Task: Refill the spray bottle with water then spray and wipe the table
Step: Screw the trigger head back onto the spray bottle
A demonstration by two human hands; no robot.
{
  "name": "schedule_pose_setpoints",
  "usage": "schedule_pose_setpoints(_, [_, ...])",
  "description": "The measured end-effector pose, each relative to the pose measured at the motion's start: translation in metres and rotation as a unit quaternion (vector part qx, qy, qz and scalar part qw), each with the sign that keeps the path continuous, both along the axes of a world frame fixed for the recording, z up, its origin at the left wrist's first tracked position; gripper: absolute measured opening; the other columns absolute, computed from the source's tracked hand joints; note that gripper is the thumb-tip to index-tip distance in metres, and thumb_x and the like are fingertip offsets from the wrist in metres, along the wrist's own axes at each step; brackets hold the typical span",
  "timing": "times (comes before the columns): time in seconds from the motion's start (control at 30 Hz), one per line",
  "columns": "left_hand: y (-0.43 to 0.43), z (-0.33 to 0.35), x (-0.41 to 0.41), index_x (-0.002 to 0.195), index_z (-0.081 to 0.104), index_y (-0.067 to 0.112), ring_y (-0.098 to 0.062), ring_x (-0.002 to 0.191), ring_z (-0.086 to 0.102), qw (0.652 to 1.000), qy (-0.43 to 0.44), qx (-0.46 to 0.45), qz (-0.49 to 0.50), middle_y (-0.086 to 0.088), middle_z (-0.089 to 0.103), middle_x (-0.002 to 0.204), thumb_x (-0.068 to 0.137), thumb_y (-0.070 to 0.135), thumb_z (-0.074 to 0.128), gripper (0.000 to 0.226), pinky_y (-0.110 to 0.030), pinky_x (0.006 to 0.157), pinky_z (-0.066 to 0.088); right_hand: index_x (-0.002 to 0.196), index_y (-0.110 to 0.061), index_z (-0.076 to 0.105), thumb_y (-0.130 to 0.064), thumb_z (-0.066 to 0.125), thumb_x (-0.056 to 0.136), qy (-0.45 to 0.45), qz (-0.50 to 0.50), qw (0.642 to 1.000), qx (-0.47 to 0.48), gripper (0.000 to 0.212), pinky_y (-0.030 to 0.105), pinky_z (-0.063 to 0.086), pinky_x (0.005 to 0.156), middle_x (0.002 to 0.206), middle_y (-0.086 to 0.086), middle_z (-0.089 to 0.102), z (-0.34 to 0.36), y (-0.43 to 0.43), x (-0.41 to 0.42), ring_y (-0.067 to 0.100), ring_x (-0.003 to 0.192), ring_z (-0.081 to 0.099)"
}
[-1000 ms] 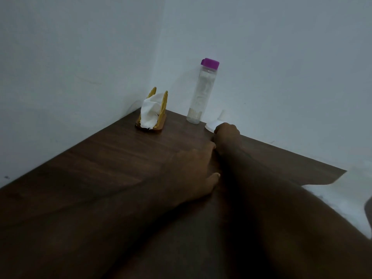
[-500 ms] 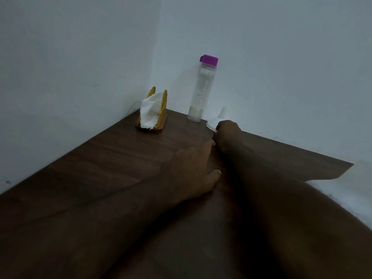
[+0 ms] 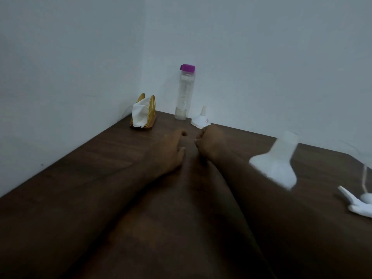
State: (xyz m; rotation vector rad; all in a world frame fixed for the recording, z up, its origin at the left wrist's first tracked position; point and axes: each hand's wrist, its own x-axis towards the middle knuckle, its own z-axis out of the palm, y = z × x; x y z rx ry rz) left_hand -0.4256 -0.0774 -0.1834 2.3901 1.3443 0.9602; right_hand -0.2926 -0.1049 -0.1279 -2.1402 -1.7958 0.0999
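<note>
White spray bottle [image 3: 278,164] sits right of the right hand [image 3: 210,142], neck pointing away; that hand is nearer. Funnel [image 3: 200,120] just beyond its curled fingers, grasp unclear. Left hand [image 3: 170,152] rests relaxed on the table [image 3: 96,162].

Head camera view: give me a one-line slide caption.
Left hand and right hand rest on the table near a white funnel, purple-capped bottle, napkin holder and uncapped spray bottle.

Table [image 3: 80,168]: dark wood grain, matt. Far bottle [image 3: 184,93]: clear plastic, purple plastic cap [image 3: 187,68]. Holder [image 3: 151,111]: golden, ribbed; white paper napkins [image 3: 138,114]. Funnel [image 3: 200,120], right spray bottle [image 3: 279,162]: white plastic, smooth
</note>
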Motion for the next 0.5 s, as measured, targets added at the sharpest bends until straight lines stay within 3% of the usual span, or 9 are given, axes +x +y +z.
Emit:
schedule_pose_setpoints(0.13, [-0.047, 0.006, 0.010, 0.108, 0.064, 0.019, -0.004, 0.064, 0.059, 0.985, -0.129, 0.102, -0.057, 0.008, 0.063, 0.071, 0.090, 0.031, 0.063, 0.022, -0.018, 0.057, 0.046, 0.117, -0.001, 0.065, -0.011, 0.062, 0.089, 0.088, 0.055, 0.994, 0.033, 0.030, 0.034, 0.050, 0.094, 0.114, 0.015, 0.067, 0.018, -0.058, 0.011, 0.028, 0.110, 0.063])
schedule_pose_setpoints(0.2, [-0.086, 0.012, 0.025, 0.097, 0.068, 0.020, -0.006, 0.059, 0.058, 0.965, -0.176, 0.155, -0.115, 0.009, 0.062, 0.066, 0.091, 0.030, 0.059, 0.015, -0.015, 0.052, 0.041, 0.100, -0.005, 0.072, -0.003, 0.062, 0.086, 0.120, 0.094, 0.986, 0.070, 0.017, 0.032, 0.057, 0.081, 0.093, 0.012, 0.073, 0.033, -0.101, 0.020, 0.022, 0.089, 0.071])
schedule_pose_setpoints(0.3, [-0.138, 0.022, 0.049, 0.090, 0.067, 0.014, -0.005, 0.054, 0.056, 0.944, -0.215, 0.171, -0.183, 0.013, 0.058, 0.063, 0.091, 0.016, 0.063, 0.005, -0.008, 0.052, 0.036, 0.079, -0.011, 0.073, -0.001, 0.060, 0.088, 0.154, 0.109, 0.978, 0.086, 0.018, 0.024, 0.060, 0.062, 0.071, 0.007, 0.073, 0.049, -0.156, 0.052, 0.014, 0.061, 0.072])
schedule_pose_setpoints(0.4, [-0.171, 0.024, 0.084, 0.095, 0.066, 0.015, -0.006, 0.063, 0.060, 0.945, -0.185, 0.139, -0.229, 0.012, 0.061, 0.070, 0.089, 0.019, 0.065, 0.007, -0.010, 0.054, 0.042, 0.081, -0.007, 0.073, -0.008, 0.068, 0.088, 0.206, 0.087, 0.968, 0.117, 0.009, 0.034, 0.062, 0.065, 0.066, 0.006, 0.073, 0.057, -0.200, 0.094, 0.018, 0.059, 0.073])
schedule_pose_setpoints(0.5, [-0.187, 0.019, 0.130, 0.100, 0.065, 0.016, 0.000, 0.070, 0.059, 0.945, -0.169, 0.115, -0.255, 0.012, 0.060, 0.078, 0.088, 0.016, 0.067, 0.013, -0.008, 0.060, 0.043, 0.079, -0.001, 0.069, -0.017, 0.069, 0.090, 0.262, 0.018, 0.945, 0.197, 0.019, 0.037, 0.061, 0.060, 0.065, 0.013, 0.070, 0.051, -0.227, 0.144, 0.025, 0.058, 0.071])
